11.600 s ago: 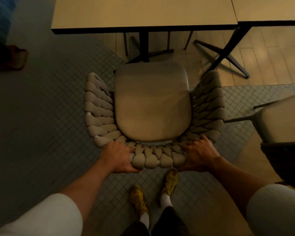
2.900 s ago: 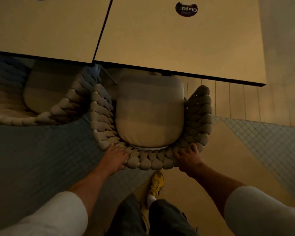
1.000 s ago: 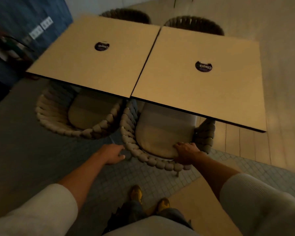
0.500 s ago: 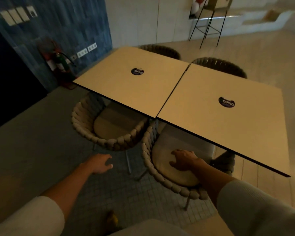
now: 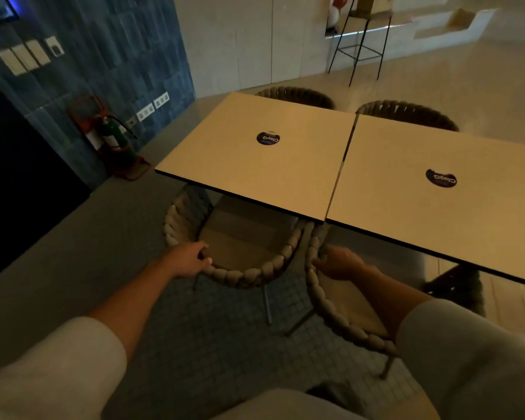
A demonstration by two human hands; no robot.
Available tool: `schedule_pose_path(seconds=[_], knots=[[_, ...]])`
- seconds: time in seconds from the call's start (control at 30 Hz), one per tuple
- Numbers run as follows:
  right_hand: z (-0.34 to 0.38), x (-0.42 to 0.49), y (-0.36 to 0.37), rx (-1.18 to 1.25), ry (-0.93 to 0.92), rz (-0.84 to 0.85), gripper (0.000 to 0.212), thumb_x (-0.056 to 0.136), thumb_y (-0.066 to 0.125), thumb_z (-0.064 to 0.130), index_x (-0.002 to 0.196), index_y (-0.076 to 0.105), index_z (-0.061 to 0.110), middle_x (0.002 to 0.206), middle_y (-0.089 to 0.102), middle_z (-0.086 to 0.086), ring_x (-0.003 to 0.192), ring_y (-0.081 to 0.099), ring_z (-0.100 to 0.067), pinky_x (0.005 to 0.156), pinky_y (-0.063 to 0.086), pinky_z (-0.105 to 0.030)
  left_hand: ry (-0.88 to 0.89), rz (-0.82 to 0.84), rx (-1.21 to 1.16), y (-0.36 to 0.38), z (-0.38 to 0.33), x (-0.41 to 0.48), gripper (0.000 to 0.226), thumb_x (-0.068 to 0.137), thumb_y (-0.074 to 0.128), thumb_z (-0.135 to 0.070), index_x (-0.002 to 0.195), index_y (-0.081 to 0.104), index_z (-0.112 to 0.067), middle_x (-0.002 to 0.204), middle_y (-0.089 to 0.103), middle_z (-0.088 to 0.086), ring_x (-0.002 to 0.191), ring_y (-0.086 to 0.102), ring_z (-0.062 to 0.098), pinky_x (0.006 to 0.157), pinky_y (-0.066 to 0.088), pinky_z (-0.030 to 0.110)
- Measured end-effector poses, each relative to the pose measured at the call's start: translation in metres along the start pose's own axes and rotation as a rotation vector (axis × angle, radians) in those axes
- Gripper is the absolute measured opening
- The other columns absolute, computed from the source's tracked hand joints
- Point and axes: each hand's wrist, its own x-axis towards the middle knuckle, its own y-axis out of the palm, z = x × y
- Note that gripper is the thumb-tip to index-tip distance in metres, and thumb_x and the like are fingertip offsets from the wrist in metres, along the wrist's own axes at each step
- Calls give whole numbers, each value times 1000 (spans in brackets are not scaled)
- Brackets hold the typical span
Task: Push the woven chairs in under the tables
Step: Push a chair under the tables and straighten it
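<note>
A café dining room: logo-stickered tables (image 5: 285, 165), woven chairs (image 5: 243, 259), bar stool (image 5: 361, 40).

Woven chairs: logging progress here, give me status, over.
Left hand grips rim of left chair; right hand grips rim of right chair. Both chairs partly under tables. No blocker seen.

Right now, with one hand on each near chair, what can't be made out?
Head view only.
Left chair front legs and seat front: hidden under the left table.
Right chair seat: mostly covered by the right table and right forearm.
Far chairs: only backrest tops show past the tables.
</note>
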Motion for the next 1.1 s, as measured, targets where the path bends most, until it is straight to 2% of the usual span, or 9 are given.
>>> schedule_pose_path(seconds=[0.17, 0.37, 0.5, 0.57, 0.6, 0.7, 0.83, 1.0, 1.1], knots=[[19, 16, 3, 250, 122, -36, 44, 99, 50, 56, 121, 64, 20, 114, 66, -4, 101, 59, -20, 86, 46, -33, 29, -26, -82, -30, 12, 34, 64, 95, 61, -55, 147, 50, -20, 146, 57, 12, 131, 55, 32, 107, 47, 41], [14, 57, -6, 731, 282, -136, 38, 103, 51, 49, 105, 69, 15, 91, 62, -5, 87, 62, -21, 86, 55, -38, 22, -13, -192, -44, 29, 89, 60, 96, 64, -49, 145, 52, -17, 144, 58, 10, 130, 56, 30, 107, 46, 38], [1, 109, -9, 1230, 454, -212, 48, 103, 56, 45, 126, 61, 3, 99, 66, -16, 96, 67, -31, 101, 54, -45, -5, -5, -223, -53, 46, 125, 55, 97, 66, -40, 142, 55, -11, 143, 60, 10, 131, 56, 26, 106, 42, 34], [2, 136, -15, 1438, 493, -190, 48, 107, 50, 35, 139, 51, -2, 129, 58, -36, 120, 60, -49, 113, 43, -51, -30, 1, -220, -61, 58, 150, 54, 97, 67, -38, 142, 56, -10, 142, 60, 9, 131, 56, 25, 106, 42, 32], [2, 150, -17, 1480, 516, -189, 47, 108, 49, 32, 140, 50, -3, 139, 51, -37, 127, 54, -51, 114, 42, -53, -54, 10, -223, -66, 66, 164, 53, 97, 67, -37, 141, 56, -10, 141, 61, 9, 130, 57, 25, 105, 42, 32], [-6, 192, -16, 1575, 598, -242, 41, 103, 58, 35, 130, 56, 3, 119, 64, -19, 100, 66, -32, 85, 57, -40, -114, 10, -306, -80, 83, 206, 55, 96, 69, -37, 142, 55, -10, 141, 61, 10, 127, 58, 26, 106, 47, 38], [-22, 235, -17, 1759, 677, -293, 40, 103, 58, 34, 135, 53, 11, 127, 63, -16, 109, 67, -30, 97, 54, -42, -220, -37, -535, -89, 76, 262, 53, 99, 66, -29, 143, 51, -3, 137, 60, 15, 125, 58, 31, 102, 44, 38], [-39, 269, -11, 1951, 838, -493, 52, 101, 63, 34, 144, 46, 11, 131, 65, -17, 104, 70, -31, 88, 58, -43, -321, -42, -789, -62, 52, 322, 54, 99, 64, -33, 141, 49, -3, 129, 64, 15, 122, 60, 33, 104, 46, 47], [-47, 280, -8, 2094, 885, -646, 58, 98, 69, 32, 145, 43, 9, 139, 58, -18, 103, 67, -31, 93, 57, -46, -359, 17, -846, -28, 43, 340, 61, 98, 66, -38, 146, 45, -7, 132, 63, 15, 122, 60, 31, 107, 47, 49]])
